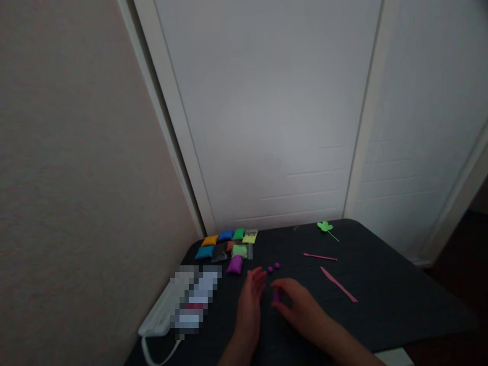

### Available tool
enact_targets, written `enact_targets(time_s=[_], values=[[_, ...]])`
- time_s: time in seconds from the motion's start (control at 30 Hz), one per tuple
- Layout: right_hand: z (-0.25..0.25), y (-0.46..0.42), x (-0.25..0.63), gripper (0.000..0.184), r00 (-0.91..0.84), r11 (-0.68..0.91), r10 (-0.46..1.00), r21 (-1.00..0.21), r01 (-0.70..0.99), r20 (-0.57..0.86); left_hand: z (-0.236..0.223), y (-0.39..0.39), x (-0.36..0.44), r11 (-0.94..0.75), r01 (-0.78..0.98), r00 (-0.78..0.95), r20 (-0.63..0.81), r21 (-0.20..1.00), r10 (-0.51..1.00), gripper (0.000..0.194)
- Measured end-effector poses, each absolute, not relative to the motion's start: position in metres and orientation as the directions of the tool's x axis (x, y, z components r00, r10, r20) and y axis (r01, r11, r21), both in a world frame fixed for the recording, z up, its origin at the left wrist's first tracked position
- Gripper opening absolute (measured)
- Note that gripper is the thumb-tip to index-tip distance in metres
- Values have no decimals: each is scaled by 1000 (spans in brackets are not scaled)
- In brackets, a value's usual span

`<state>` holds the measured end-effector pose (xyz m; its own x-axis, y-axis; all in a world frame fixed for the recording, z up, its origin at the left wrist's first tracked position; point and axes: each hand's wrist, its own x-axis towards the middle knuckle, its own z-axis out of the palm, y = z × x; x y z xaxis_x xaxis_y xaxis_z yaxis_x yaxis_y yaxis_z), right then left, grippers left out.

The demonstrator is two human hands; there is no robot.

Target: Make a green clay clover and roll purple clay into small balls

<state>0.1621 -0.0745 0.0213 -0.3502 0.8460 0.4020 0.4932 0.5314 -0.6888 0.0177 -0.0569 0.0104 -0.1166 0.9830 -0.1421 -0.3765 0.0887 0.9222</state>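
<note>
Above the dark table my right hand (299,307) is closed in a pinch on a small lump of purple clay (276,296). To its left, my left hand (249,305) is held on edge with its fingers stretched out, and nothing shows in it. Two small purple clay balls (270,270) lie on the table just beyond my hands. A purple clay packet (235,265) rests beyond my left hand, near its fingertips but apart from them.
Several coloured clay packets (225,235) lie at the back left. A green clover shape (325,226), a thin pink tool (320,256) and a pink clay knife (338,284) are on the right. A white power strip (162,310) and a blurred-out object (204,292) lie left.
</note>
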Motion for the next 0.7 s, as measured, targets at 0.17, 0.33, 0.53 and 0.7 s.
enact_targets(time_s=[0.17,0.33,0.53,0.7], values=[[1,-106,135,19,-301,616,786,-651,442,540,3,-66,37,507,-725,421,-282,466,862,47],[-10,-107,124,17,-262,659,745,-616,432,613,-8,-56,27,465,-795,400,-239,390,885,35],[2,-96,114,25,-211,624,744,-547,558,634,-15,-64,37,363,-734,341,-151,574,928,26],[38,-88,93,43,-122,599,670,-435,672,733,5,-73,66,-160,-855,-70,196,493,978,63]])
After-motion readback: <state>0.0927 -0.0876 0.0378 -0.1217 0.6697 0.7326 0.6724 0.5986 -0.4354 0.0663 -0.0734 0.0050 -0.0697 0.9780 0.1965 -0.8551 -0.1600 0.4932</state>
